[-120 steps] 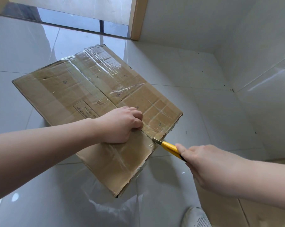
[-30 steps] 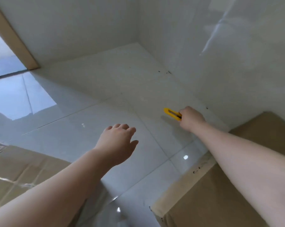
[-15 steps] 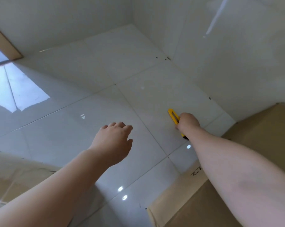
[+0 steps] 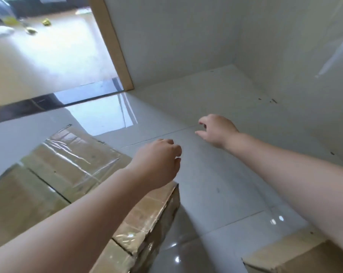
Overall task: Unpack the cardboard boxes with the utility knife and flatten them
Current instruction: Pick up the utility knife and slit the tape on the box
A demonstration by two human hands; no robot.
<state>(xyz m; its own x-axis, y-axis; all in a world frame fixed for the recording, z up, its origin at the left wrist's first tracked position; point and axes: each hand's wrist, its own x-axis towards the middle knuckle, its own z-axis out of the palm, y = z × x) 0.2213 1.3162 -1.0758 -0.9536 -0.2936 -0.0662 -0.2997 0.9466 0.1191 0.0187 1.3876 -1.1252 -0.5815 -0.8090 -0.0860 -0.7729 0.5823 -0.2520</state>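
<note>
Brown taped cardboard box awaits flattening; left hand loosely curled, right hand spread, both empty; knife unseen.

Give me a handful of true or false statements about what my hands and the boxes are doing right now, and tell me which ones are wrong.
1. The right hand grips a yellow utility knife. False: it is open and empty, and no knife shows in view.
2. The taped cardboard box lies at the left, under the left forearm. True.
3. The left hand presses flat on the box. False: it hangs loosely curled above the box's far corner, holding nothing.
4. A second cardboard box shows at the lower right corner. True.
5. The floor is dark carpet. False: it is glossy pale tile.
</note>
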